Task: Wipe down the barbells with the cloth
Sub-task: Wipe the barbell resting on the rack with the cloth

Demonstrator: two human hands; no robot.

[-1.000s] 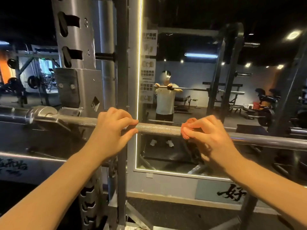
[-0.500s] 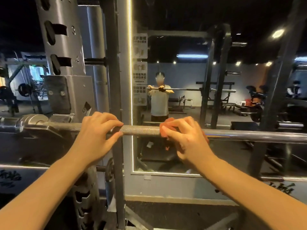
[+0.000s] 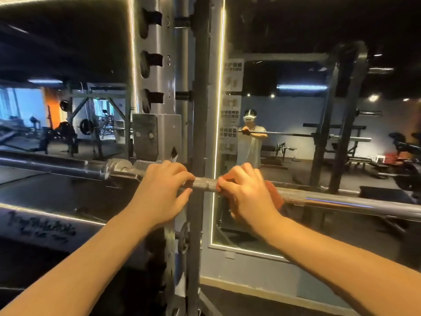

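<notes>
both arms are stretching forward, hands close together. the left hand (image 3: 164,190) is curling its fingers over the barbell (image 3: 205,184), thumb underneath. the right hand (image 3: 246,192) is gripping the cloth (image 3: 274,195) round the bar.

We find knurled silver steel barbell (image 3: 205,184) bare right of our right hand (image 3: 247,195); grey slotted steel rack upright (image 3: 159,65) blocks us beside left hand (image 3: 163,192).
</notes>
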